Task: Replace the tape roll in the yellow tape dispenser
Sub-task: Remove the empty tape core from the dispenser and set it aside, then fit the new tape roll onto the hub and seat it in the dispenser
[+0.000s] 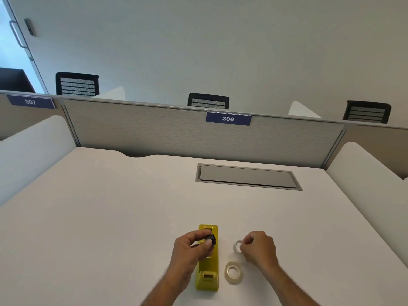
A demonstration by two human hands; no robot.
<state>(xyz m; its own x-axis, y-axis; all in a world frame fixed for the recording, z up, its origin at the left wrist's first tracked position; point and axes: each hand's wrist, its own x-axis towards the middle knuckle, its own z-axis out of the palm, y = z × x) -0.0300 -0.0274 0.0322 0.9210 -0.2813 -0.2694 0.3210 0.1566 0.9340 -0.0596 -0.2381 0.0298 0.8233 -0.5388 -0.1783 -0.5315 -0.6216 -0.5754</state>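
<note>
The yellow tape dispenser (207, 274) lies lengthwise on the white desk (110, 217), near its front edge. My left hand (192, 246) hovers over the dispenser's middle and pinches a small black spool core (212, 238). To the right, my right hand (258, 248) holds a thin, nearly used-up tape ring (236, 247) upright just above the desk. A fuller clear tape roll (233, 272) lies flat on the desk, between the dispenser and my right wrist.
A grey cable hatch (247, 176) is set flush into the desk further back. A fabric partition (198, 135) labelled 306 closes the far side, and white side dividers (362, 164) flank the desk. Black chairs stand beyond.
</note>
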